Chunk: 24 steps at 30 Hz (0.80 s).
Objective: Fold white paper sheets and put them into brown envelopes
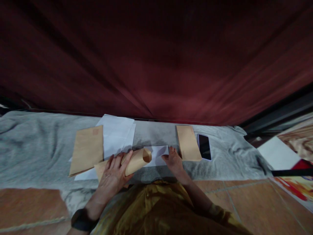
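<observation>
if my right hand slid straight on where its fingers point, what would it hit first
Probably the dark red fabric: ahead of your right hand only the grey cloth appears to lie between, though depth is unclear.

- Phone [204, 147]: black screen, violet edge.
- Held envelope [135, 162], left of phone: tan.
- Small sheet [155, 152], left of phone: white.
- Cloth [225, 150] beneath phone: mottled grey.
- Drape [171, 81] beyond phone: dark red.

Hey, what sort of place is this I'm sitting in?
Probably a room indoors, perhaps in a home, though I can't be sure. A dark red cloth hangs in front, a grey blanket is spread out, and brownish-orange tiles cover the floor.
</observation>
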Motion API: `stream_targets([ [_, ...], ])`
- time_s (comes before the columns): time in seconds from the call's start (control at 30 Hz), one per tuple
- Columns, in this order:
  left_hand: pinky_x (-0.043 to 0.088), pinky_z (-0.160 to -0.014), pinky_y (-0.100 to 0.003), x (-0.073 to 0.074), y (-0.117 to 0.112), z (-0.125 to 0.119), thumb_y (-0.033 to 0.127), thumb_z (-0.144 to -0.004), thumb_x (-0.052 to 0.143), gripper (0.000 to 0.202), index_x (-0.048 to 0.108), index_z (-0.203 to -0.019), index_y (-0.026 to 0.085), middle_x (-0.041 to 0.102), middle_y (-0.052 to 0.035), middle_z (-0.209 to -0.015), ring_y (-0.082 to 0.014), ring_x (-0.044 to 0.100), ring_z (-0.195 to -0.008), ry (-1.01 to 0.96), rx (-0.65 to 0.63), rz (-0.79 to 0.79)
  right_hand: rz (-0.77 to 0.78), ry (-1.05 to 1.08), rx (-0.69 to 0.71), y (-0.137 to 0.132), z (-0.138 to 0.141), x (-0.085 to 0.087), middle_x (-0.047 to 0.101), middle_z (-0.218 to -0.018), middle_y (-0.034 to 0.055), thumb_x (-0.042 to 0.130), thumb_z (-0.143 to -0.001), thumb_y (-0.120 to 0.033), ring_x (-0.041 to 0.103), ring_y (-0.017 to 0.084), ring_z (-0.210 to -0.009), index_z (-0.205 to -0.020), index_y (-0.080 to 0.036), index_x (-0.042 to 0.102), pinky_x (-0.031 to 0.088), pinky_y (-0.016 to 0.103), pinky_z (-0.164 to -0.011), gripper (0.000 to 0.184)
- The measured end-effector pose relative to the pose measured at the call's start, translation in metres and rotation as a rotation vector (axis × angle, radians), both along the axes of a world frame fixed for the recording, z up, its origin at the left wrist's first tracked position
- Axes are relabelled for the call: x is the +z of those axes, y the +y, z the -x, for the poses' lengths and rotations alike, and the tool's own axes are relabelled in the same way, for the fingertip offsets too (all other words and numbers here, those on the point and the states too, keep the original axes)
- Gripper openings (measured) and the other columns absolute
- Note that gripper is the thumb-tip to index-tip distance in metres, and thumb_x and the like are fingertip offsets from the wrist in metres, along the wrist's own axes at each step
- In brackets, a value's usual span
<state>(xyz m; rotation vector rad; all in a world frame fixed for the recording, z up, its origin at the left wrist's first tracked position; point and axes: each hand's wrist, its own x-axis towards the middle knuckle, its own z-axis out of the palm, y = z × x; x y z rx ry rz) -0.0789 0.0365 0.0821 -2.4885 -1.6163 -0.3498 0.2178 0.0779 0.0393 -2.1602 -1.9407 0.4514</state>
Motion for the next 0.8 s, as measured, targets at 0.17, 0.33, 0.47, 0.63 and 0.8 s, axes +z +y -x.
stream_targets([
  [0.17,0.040,-0.113,-0.054,0.001,0.000,0.002,0.030,-0.084,0.067,0.087,0.025,-0.160,0.018,0.062,-0.0187,-0.132,-0.0346,0.059,-0.125,-0.024,0.021,0.003,0.099,0.106,-0.054,0.008,-0.001,0.010,0.073,-0.116,0.0157,0.070,-0.089,-0.032,0.070,0.029,-0.109,-0.128,-0.014,0.059,0.052,0.033,-0.090,0.044],
  [0.33,0.040,-0.113,-0.053,-0.001,-0.001,0.006,0.033,-0.086,0.065,0.085,0.026,-0.160,0.018,0.062,-0.0191,-0.133,-0.0344,0.059,-0.126,-0.025,0.026,0.002,0.037,0.342,-0.041,0.008,-0.009,0.007,0.073,-0.106,0.0115,0.062,-0.087,-0.025,0.070,0.026,-0.100,-0.100,-0.018,0.071,0.051,0.033,-0.088,0.017],
  [0.47,0.040,-0.113,-0.054,-0.004,-0.001,0.011,0.036,-0.087,0.065,0.085,0.025,-0.160,0.018,0.061,-0.0189,-0.133,-0.0350,0.059,-0.125,-0.015,0.046,0.000,-0.044,0.733,-0.079,0.011,-0.024,0.010,0.074,-0.094,0.0059,0.060,-0.084,-0.036,0.068,0.022,-0.087,-0.098,-0.020,0.070,0.052,0.032,-0.080,0.023],
  [0.63,0.039,-0.114,-0.055,-0.006,-0.001,0.011,0.036,-0.086,0.066,0.086,0.027,-0.159,0.017,0.061,-0.0193,-0.132,-0.0358,0.058,-0.126,-0.022,0.049,0.011,-0.066,1.193,-0.167,0.010,-0.044,0.031,0.074,-0.085,0.0035,0.071,-0.074,-0.050,0.066,0.022,-0.077,-0.094,-0.019,0.070,0.052,0.033,-0.074,0.037],
  [0.8,0.037,-0.115,-0.056,-0.008,0.000,0.009,0.036,-0.086,0.066,0.087,0.024,-0.160,0.017,0.060,-0.0194,-0.132,-0.0352,0.058,-0.126,-0.038,0.056,0.011,0.003,1.392,-0.223,0.000,-0.045,0.042,0.073,-0.079,0.0019,0.077,-0.075,-0.049,0.063,0.018,-0.067,-0.091,-0.020,0.071,0.050,0.030,-0.066,0.035],
])
